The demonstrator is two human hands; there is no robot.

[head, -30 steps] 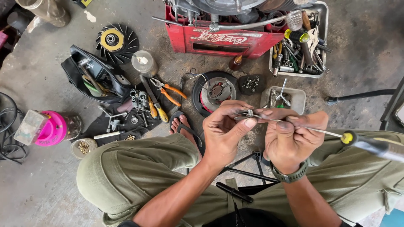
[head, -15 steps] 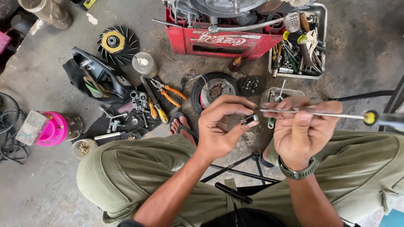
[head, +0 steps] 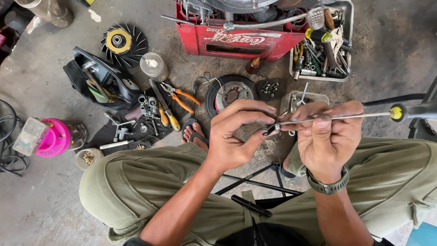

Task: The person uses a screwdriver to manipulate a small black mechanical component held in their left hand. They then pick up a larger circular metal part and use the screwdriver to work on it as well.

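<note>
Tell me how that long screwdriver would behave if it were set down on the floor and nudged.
The screwdriver looks stiff: its thin metal shaft runs straight from the right hand to the handle. The rounded black and yellow handle would probably let it roll. It likely feels handle-heavy, since the grip is far thicker than the shaft.

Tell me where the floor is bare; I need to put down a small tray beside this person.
Bare concrete lies at lower left, below the pink container and left of the knee. More shows at upper right, beyond the parts tray. It is crowded between the tool bag, pliers and red crate.
</note>
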